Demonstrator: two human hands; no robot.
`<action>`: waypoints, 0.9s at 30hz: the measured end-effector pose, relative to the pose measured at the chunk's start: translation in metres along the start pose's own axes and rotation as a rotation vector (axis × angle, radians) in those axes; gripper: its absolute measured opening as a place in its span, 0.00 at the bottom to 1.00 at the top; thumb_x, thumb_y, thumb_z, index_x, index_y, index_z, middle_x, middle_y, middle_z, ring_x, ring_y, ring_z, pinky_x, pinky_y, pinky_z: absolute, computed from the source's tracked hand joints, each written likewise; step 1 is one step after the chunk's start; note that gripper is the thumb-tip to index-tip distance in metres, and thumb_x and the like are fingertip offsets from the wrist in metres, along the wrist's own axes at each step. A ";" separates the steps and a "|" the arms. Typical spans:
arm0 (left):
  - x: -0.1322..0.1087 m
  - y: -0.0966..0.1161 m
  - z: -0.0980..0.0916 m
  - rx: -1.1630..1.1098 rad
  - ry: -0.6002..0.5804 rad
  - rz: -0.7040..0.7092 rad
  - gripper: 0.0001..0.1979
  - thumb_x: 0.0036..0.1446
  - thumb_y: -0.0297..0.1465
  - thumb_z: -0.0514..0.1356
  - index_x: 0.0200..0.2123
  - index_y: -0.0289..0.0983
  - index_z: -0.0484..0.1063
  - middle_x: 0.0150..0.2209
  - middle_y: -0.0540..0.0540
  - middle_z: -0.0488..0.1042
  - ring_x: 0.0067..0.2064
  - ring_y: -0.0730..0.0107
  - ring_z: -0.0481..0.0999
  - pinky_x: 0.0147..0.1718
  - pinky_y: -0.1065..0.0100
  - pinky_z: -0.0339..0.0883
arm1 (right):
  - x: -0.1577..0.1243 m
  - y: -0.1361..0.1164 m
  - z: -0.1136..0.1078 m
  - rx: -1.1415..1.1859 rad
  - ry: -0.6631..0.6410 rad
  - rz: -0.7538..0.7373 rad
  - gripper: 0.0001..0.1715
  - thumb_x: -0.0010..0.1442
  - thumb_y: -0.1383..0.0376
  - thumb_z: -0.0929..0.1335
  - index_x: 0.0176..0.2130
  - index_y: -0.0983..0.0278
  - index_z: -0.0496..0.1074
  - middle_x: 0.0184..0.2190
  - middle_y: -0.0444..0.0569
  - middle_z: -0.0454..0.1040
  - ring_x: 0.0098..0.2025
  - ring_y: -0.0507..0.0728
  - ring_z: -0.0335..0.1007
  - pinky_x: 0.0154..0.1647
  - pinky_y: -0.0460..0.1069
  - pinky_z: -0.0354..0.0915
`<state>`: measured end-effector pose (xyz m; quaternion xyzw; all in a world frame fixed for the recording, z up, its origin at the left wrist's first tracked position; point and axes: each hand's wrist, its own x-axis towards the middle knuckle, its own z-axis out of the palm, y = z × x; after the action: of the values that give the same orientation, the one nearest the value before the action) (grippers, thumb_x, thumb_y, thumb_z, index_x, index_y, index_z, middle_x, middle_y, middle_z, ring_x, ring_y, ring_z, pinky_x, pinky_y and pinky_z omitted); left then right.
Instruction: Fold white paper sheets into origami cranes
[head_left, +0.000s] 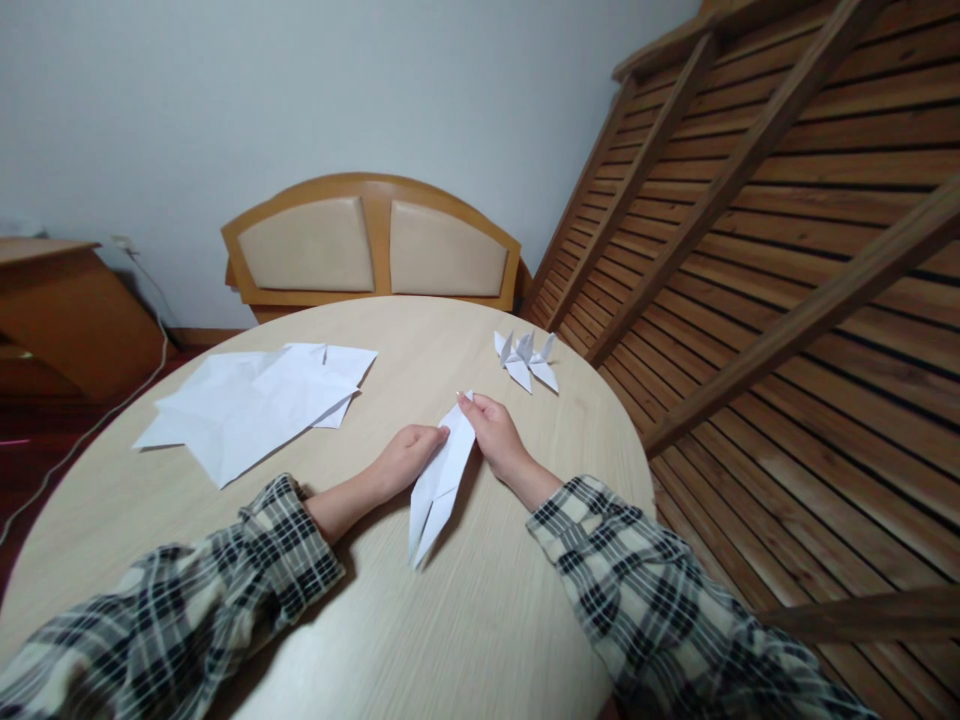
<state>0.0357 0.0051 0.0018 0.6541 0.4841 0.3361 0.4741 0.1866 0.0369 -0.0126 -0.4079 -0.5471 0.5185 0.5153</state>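
A folded white sheet of paper (pixel 441 485), long and narrow with a split, pointed lower end, is held just above the table between both hands. My left hand (pixel 409 460) pinches its left edge, thumb on top. At the upper right end my right hand (pixel 496 432) grips the paper near its tip, thumb on top and the other fingers partly hidden. Beyond the right hand stand folded paper cranes (pixel 525 358), close together on the table.
Several creased white sheets (pixel 255 400) lie overlapping on the left of the round wooden table (pixel 360 640). Past its far edge stands a padded headboard (pixel 307 250). A slatted wooden frame (pixel 750 250) leans along the right side. A cable (pixel 97 430) runs down at the left.
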 end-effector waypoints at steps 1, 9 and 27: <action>0.000 0.001 0.000 -0.008 -0.004 0.002 0.21 0.51 0.49 0.52 0.17 0.40 0.57 0.18 0.53 0.54 0.21 0.74 0.52 0.19 0.69 0.46 | 0.000 0.001 0.000 -0.008 0.008 -0.013 0.29 0.53 0.40 0.68 0.24 0.61 0.60 0.20 0.40 0.58 0.23 0.50 0.53 0.24 0.47 0.50; 0.000 0.004 0.003 -0.060 0.039 0.047 0.24 0.52 0.53 0.54 0.21 0.38 0.62 0.19 0.53 0.58 0.21 0.74 0.55 0.20 0.70 0.48 | 0.000 -0.004 0.000 0.030 0.011 -0.025 0.29 0.54 0.40 0.68 0.26 0.62 0.63 0.21 0.41 0.60 0.24 0.51 0.56 0.25 0.47 0.53; 0.014 -0.010 -0.001 -0.208 0.237 0.171 0.24 0.57 0.52 0.55 0.25 0.36 0.66 0.24 0.51 0.65 0.28 0.70 0.61 0.29 0.68 0.59 | -0.002 0.006 0.003 -0.107 -0.154 -0.079 0.29 0.56 0.40 0.66 0.26 0.63 0.67 0.22 0.43 0.64 0.28 0.53 0.58 0.30 0.48 0.56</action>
<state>0.0355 0.0192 -0.0074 0.5961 0.4417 0.4983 0.4487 0.1830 0.0352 -0.0184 -0.3717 -0.6278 0.4976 0.4692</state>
